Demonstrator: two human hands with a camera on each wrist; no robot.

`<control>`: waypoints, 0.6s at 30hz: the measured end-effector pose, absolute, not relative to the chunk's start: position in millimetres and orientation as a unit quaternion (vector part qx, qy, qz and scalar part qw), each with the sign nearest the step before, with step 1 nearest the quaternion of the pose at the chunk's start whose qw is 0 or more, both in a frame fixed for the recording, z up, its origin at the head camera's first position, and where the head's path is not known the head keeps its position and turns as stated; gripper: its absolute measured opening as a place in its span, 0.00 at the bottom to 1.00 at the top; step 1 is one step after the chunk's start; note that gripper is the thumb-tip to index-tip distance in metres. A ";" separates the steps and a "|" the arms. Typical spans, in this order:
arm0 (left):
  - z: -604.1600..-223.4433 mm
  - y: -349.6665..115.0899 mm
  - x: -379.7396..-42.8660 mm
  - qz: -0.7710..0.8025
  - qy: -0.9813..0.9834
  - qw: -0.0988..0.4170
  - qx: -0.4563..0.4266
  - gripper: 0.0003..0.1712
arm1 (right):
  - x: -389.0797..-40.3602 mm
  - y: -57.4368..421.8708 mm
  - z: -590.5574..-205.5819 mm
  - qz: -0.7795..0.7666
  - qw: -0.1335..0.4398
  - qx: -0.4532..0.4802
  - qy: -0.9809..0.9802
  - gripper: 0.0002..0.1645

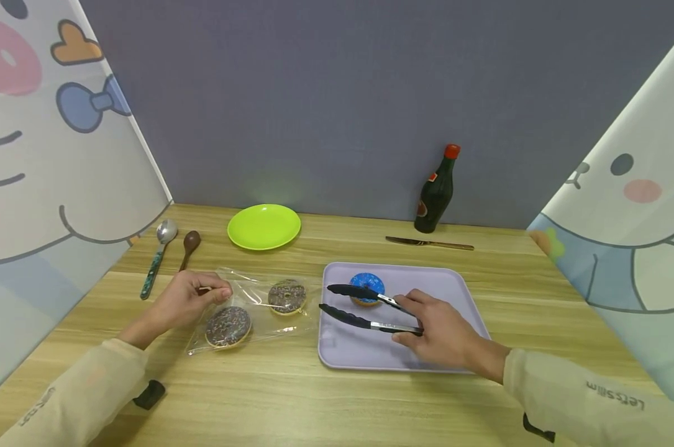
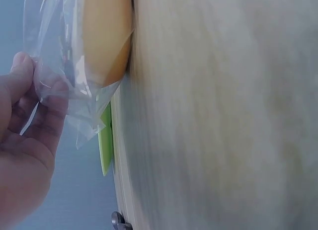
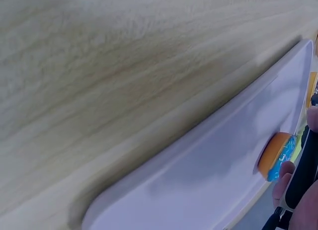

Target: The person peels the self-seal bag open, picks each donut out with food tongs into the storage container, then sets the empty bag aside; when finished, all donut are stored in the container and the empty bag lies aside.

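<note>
My left hand (image 1: 188, 298) pinches the upper edge of a clear plastic bag (image 1: 253, 288); the left wrist view shows the film between thumb and fingers. Inside the bag lie two chocolate donuts with sprinkles, a near-left donut (image 1: 228, 326) and a far-right donut (image 1: 287, 297). In my right hand (image 1: 440, 329) is a pair of black-tipped tongs (image 1: 370, 324), arms spread with nothing between them. The tongs reach left over a lilac tray (image 1: 443, 292), their upper arm overlapping a blue-iced donut (image 1: 368, 282) that sits on it. The right wrist view shows the blue donut's orange side (image 3: 272, 153).
Behind the bag stands a lime green plate (image 1: 264, 227). A metal spoon (image 1: 159, 254) and a brown spoon (image 1: 191, 242) lie at the left. A dark bottle (image 1: 436, 195) stands at the back wall, with a knife (image 1: 429, 243) in front of it.
</note>
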State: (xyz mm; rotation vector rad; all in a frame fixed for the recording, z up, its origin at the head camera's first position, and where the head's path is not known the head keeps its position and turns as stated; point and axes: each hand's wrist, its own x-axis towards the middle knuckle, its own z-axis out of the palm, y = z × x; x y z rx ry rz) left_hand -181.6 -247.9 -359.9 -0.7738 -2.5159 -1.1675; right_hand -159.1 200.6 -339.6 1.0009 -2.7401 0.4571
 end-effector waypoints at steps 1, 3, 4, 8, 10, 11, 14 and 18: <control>-359.9 -248.1 -181.6 -0.403 -0.866 0.130 -0.266 0.05 | -159.3 200.4 -339.4 0.150 0.095 0.341 -0.923 0.34; -359.8 -248.1 -181.1 -0.403 -0.866 0.129 -0.265 0.05 | -159.5 198.5 -339.2 0.143 0.096 0.347 -0.922 0.34; -360.0 -248.4 -180.9 -0.404 -0.866 0.128 -0.265 0.05 | -159.5 196.7 -339.0 0.141 0.095 0.351 -0.921 0.34; -359.8 -247.7 -179.2 -0.409 -0.865 0.125 -0.262 0.05 | -159.5 187.6 -338.7 0.136 0.089 0.362 -0.918 0.35; -359.5 -247.0 -178.5 -0.414 -0.864 0.122 -0.262 0.04 | -160.0 183.0 -339.0 0.136 0.084 0.364 -0.918 0.35; -359.4 -246.7 -178.3 -0.415 -0.863 0.121 -0.262 0.04 | -160.2 180.7 -339.4 0.135 0.080 0.363 -0.919 0.35; -359.3 -246.3 -178.4 -0.419 -0.860 0.118 -0.265 0.04 | -160.2 174.4 -341.1 0.133 0.072 0.356 -0.922 0.37; -358.9 -246.2 -179.0 -0.423 -0.856 0.116 -0.272 0.04 | -158.1 166.3 -344.2 0.129 0.064 0.346 -0.927 0.39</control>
